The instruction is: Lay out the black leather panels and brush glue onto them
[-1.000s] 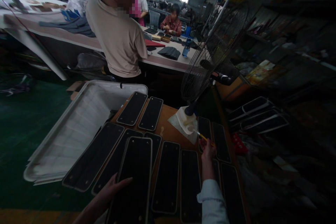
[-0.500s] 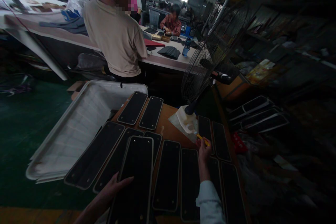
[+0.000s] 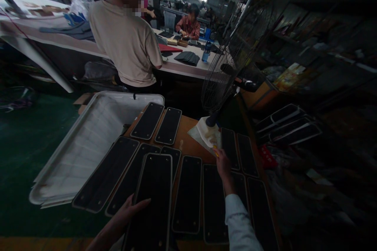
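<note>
My left hand (image 3: 132,208) grips the lower left side of a long black panel (image 3: 154,200), thumb on top. The panel has rounded corners, a pale border and small shiny studs near its ends. It is held above other panels. My right hand (image 3: 224,164) is closed around a small brush with a yellow handle (image 3: 216,151). The brush's tip is down at a cut-open white plastic container (image 3: 202,127), its bristles hard to make out. Similar black panels lie on the brown tabletop (image 3: 188,123), among them one panel (image 3: 187,196) between my hands.
To the left stands a large white tub (image 3: 70,157). A wire-cage fan (image 3: 219,74) is just beyond the container. A person in a beige shirt (image 3: 123,43) stands at a long worktable (image 3: 188,68); another person (image 3: 189,25) sits farther back. More strapped panels (image 3: 288,125) lie right.
My right hand has moved left with the brush, closer to the container. My left hand and its panel stay nearly where they were. The view has shifted slightly.
</note>
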`<state>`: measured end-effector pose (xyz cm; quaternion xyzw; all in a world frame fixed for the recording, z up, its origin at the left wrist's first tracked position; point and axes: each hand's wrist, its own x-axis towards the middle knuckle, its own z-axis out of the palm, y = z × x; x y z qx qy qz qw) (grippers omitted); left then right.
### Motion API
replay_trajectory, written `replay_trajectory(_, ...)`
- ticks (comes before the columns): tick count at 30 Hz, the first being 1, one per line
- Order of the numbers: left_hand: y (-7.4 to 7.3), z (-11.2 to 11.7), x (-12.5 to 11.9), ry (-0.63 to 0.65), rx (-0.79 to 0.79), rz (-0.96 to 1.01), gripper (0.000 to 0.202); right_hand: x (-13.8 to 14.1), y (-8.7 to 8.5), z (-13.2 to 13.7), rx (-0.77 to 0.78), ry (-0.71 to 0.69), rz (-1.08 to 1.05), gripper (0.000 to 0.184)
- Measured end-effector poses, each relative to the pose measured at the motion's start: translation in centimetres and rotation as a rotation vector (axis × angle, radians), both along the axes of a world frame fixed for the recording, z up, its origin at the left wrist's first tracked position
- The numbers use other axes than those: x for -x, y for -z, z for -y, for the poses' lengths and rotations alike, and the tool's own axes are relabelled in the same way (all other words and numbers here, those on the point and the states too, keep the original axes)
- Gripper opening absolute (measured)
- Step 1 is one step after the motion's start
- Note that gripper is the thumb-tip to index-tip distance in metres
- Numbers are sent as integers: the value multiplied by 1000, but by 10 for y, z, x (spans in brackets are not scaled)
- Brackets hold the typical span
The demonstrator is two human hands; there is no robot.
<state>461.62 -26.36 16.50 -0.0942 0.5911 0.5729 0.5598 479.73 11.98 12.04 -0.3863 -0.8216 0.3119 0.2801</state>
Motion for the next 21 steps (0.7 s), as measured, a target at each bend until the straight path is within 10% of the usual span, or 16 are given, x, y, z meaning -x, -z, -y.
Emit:
replay_trajectory(14,-2,-1,-23,44,35,-29,76,-4,-4,9,-69,8,-18,40)
replay_trajectory(21,3,-6,-42,113,65,-80,78,-54,-13,88,119,238,-338,25)
